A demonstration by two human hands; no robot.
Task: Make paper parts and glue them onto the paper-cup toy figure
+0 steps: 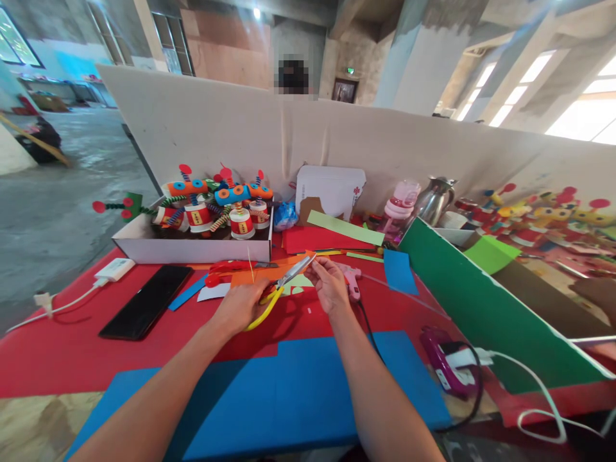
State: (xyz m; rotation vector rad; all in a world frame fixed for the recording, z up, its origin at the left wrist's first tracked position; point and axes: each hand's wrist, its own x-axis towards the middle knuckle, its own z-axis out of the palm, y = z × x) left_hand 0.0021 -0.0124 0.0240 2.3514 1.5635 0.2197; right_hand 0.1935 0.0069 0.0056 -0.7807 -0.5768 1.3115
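My left hand (239,307) grips yellow-handled scissors (283,282), whose open blades point up and right toward my right hand (330,282). The right hand pinches something small and thin at the blade tips; I cannot make out what it is. Both hands hover over a red table (58,353), just above orange and pale green paper scraps (255,274). A pink glue gun (352,280) lies right behind my right hand, with its black cord trailing toward me.
A white box of craft figures (202,221) stands at the back left, red scissors (231,267) before it. A black phone (147,300) and white charger (113,269) lie left. Blue foam sheets (289,391) cover the near edge. A green board (481,308), purple device (445,362), kettle (433,199) and pink bottle (402,202) sit right.
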